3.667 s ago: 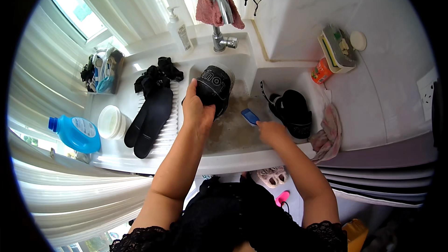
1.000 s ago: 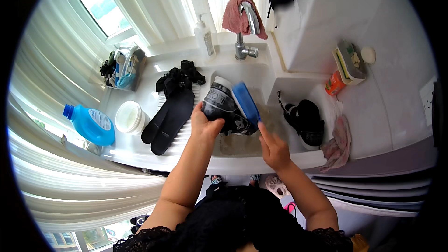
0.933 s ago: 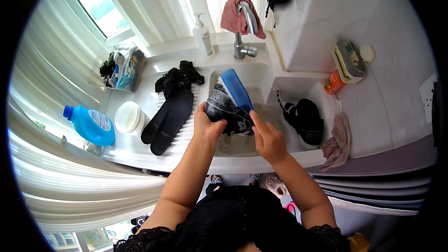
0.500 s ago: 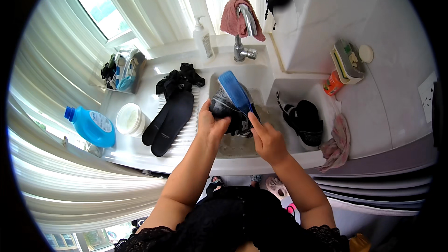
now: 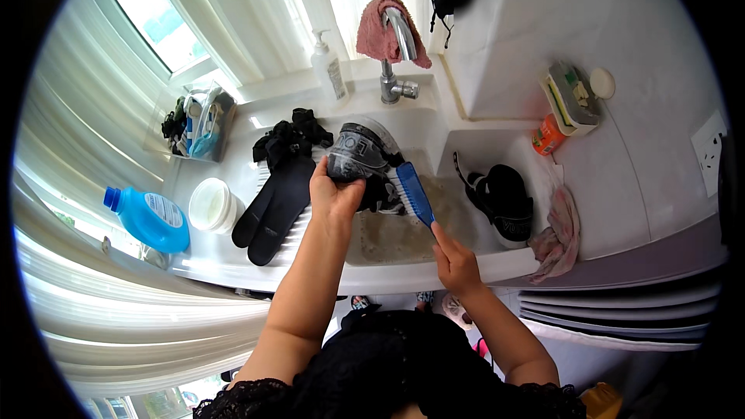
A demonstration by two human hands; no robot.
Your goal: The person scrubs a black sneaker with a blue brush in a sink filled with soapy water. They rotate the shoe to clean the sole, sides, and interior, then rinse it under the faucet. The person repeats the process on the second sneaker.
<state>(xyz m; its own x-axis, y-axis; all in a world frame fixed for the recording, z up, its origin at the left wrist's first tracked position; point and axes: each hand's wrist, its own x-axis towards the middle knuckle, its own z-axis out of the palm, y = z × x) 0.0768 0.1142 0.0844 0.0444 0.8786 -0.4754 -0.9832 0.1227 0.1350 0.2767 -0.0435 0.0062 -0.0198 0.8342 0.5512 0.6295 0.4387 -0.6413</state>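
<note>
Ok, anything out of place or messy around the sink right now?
The water in the sink basin is murky brown. A pink cloth droops over the counter's front edge, and a pink towel is draped on the tap. Nothing looks broken.

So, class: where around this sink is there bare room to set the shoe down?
Bare counter lies right of the orange bottle, toward the wall socket. The drainboard is crowded by black insoles, tub and blue bottle; a black shoe fills the small basin.
</note>
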